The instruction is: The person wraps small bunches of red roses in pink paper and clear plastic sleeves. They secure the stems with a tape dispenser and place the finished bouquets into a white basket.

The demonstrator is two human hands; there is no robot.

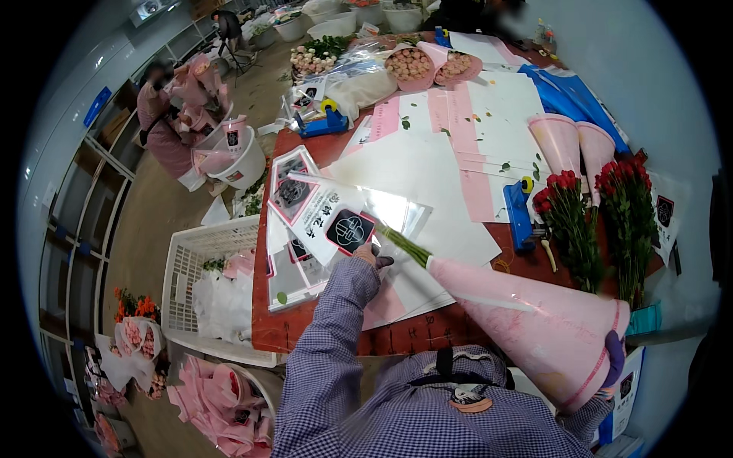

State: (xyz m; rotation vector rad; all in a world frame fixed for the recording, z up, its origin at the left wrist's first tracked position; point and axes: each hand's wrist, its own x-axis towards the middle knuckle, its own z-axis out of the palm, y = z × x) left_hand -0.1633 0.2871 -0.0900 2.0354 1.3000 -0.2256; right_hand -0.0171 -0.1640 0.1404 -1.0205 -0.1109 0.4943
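My right hand [614, 359], in a purple glove, grips the wide end of a cone-shaped bouquet in pink wrapping paper [527, 320]. Its bare green stems [404, 243] point left over the table and overlap a clear plastic sleeve [329, 214] with a black printed emblem; whether they are inside it is hard to tell. At the sleeve's near edge, my left hand [375, 257], also gloved, holds the plastic near the emblem. More printed sleeves [295, 280] lie stacked beneath, at the table's left edge. The flower heads are hidden inside the wrapping.
White and pink paper sheets [401, 160] cover much of the red table [275, 338]. Blue tape dispensers [518, 217] [326, 123] stand on it. Red rose bundles [567, 229] lie right. A white crate [212, 229] and a tub of wrapped bouquets [269, 389] flank the left. People work farther off.
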